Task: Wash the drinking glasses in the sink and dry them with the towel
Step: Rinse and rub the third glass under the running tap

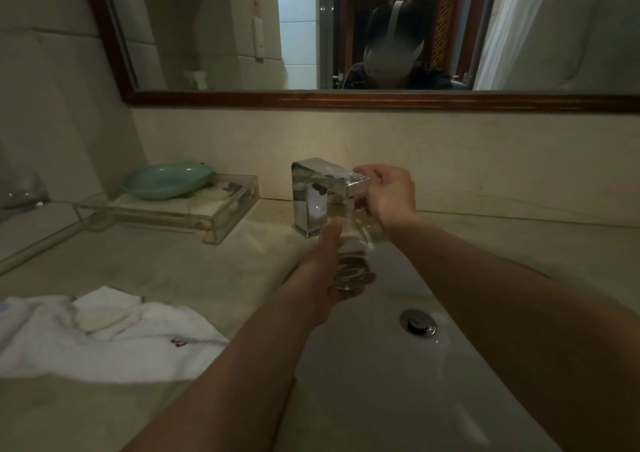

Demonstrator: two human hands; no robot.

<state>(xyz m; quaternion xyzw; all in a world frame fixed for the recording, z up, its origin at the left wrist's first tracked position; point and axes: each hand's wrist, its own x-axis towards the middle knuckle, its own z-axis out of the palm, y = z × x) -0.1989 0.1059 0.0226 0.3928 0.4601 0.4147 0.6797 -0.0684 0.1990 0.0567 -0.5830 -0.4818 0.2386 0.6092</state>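
Left hand [332, 271] wrapped round the glass [351, 254], held tilted under the spout over the sink [381, 382] so runoff goes to the drain. Right hand [388, 192] pinches the faucet [322, 192] lever – prob. setting flow. Towel [104, 337] crumpled on bench [194, 264], near left – within reach for drying.

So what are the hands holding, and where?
Left hand grips the glass around its lower side, over the sink. Right hand holds the faucet handle's end.

A green dish [168, 180] sits on a clear tray [221, 209] on the tabletop [180, 261] — wood-framed mirror [346, 100] above.
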